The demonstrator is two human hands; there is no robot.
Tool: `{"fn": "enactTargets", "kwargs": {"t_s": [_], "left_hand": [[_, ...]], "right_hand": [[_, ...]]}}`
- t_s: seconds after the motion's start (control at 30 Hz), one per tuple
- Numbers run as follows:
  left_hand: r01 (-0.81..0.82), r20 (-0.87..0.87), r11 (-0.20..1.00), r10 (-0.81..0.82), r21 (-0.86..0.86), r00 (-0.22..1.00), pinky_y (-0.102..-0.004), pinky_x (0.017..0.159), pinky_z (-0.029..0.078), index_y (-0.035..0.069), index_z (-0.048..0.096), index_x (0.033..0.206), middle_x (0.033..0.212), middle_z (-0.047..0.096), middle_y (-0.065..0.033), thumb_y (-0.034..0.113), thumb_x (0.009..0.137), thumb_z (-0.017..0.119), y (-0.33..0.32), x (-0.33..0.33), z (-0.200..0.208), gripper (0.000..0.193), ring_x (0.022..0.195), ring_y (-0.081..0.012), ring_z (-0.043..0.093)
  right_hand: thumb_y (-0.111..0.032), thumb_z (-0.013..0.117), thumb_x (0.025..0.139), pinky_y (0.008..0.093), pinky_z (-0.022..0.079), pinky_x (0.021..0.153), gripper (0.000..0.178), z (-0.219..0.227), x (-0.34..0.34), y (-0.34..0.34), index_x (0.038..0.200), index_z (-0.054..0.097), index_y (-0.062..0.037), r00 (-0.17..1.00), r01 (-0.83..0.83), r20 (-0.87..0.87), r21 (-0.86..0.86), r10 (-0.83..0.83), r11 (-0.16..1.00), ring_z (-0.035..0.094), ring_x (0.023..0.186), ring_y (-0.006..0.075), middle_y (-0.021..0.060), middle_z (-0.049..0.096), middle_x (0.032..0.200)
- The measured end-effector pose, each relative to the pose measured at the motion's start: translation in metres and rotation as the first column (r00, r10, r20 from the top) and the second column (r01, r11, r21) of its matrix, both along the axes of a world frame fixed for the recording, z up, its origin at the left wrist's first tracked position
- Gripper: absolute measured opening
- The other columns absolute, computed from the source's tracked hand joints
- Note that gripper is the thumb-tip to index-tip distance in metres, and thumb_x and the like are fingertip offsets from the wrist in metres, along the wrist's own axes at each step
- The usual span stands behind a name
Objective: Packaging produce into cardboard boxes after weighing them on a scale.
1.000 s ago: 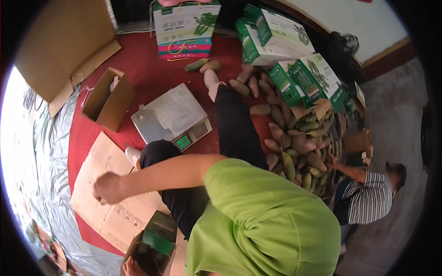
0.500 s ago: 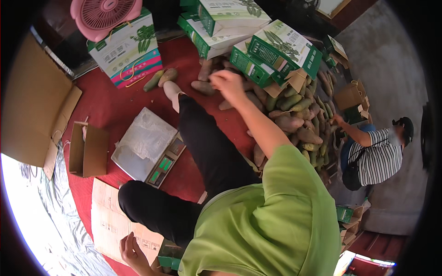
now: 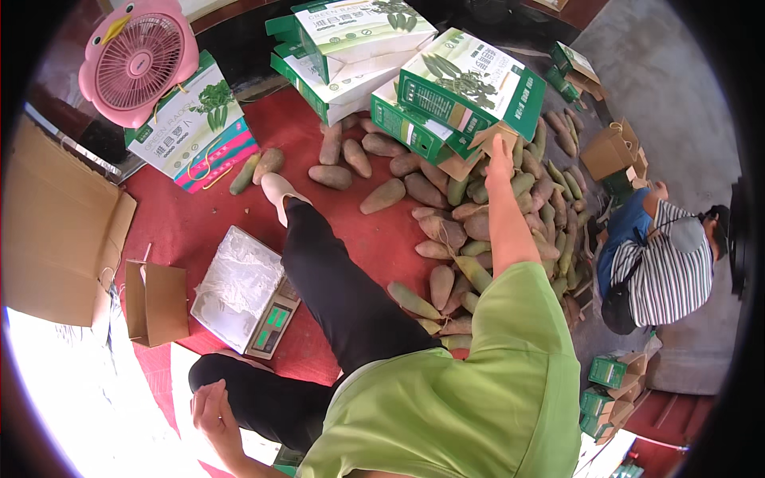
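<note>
Right hand (image 3: 500, 159) at a brown flap (image 3: 488, 138) by the green-and-white carton (image 3: 470, 78), near the radishes (image 3: 478, 225) — pinching or not, I cannot tell; left hand (image 3: 213, 416) loosely uncurled. Sideways tugging might topple the carton.

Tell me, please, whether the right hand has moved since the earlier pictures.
Yes: the right hand has moved rightward past the digital scale, to a brown cardboard flap.

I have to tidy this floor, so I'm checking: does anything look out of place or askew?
The stacked green-and-white boxes sit skewed, edges out of line, with a brown flap jutting out by the right hand. Two vegetables lie near the pale shoe, apart from the main pile.
</note>
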State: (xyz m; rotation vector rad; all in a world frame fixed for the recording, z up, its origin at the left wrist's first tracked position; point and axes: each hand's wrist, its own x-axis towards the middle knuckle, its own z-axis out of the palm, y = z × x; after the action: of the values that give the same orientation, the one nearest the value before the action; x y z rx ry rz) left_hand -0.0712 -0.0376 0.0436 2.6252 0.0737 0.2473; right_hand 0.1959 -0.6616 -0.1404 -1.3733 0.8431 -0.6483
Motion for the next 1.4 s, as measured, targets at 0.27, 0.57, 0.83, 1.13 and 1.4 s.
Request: {"fn": "enactTargets", "kwargs": {"t_s": [0.27,0.57,0.83,1.13,1.4], "left_hand": [[0.059,0.063,0.995,-0.065,0.082,0.996,-0.0424,0.087,0.046,-0.001,0.066,0.089,0.081,0.063,-0.0112,-0.002,0.078,0.059,-0.025,0.021,0.007,0.012,0.079,-0.0286,0.061],[0.095,0.081,0.995,-0.098,0.03,0.992,-0.0386,0.073,0.046,-0.002,0.066,0.087,0.079,0.062,-0.0131,-0.003,0.075,0.06,-0.027,0.042,0.003,0.013,0.076,-0.0306,0.059],[0.193,0.14,0.981,-0.196,0.036,0.971,-0.0363,0.068,0.045,-0.002,0.066,0.085,0.079,0.063,-0.0122,-0.003,0.074,0.061,-0.014,0.069,0.011,0.012,0.073,-0.029,0.059],[0.281,0.218,0.946,-0.244,-0.161,0.945,-0.0307,0.063,0.048,0.001,0.07,0.089,0.079,0.065,-0.0106,-0.001,0.078,0.065,0.01,0.106,-0.002,0.012,0.071,-0.0236,0.062],[0.136,0.091,0.959,-0.117,-0.249,0.989,-0.0295,0.067,0.05,0.0,0.069,0.09,0.083,0.066,-0.0112,0.003,0.08,0.065,0.051,0.1,-0.037,0.011,0.073,-0.0246,0.064]], "right_hand": [[-0.059,0.07,0.075,0.0465,0.028,0.099,0.071,0.01,0.056,-0.02,0.131,0.05,-0.0185,0.99,-0.016,0.139,0.162,-0.007,0.987,0.041,0.122,0.0227,0.002,0.049,0.133],[-0.014,0.075,0.079,0.0374,0.05,0.079,0.034,0.003,0.072,-0.046,0.11,0.062,-0.0102,0.925,0.148,0.306,0.254,-0.225,0.956,0.062,0.094,0.0206,0.0049,0.065,0.104],[-0.009,0.07,0.081,0.0364,0.055,0.078,0.037,0.042,-0.032,-0.026,0.114,0.059,0.0004,0.961,-0.069,0.276,0.359,-0.035,0.931,0.065,0.089,0.0243,0.0115,0.066,0.105],[-0.003,0.074,0.074,0.0335,0.054,0.073,0.038,0.186,-0.073,0.014,0.109,0.062,0.0032,0.981,-0.121,0.133,-0.135,0.139,0.983,0.064,0.086,0.021,0.0089,0.065,0.101],[-0.005,0.069,0.071,0.0282,0.047,0.077,0.031,0.29,-0.03,0.093,0.1,0.067,0.0047,0.884,-0.464,-0.285,-0.643,0.372,0.61,0.063,0.085,0.0156,0.0088,0.068,0.096]]}}
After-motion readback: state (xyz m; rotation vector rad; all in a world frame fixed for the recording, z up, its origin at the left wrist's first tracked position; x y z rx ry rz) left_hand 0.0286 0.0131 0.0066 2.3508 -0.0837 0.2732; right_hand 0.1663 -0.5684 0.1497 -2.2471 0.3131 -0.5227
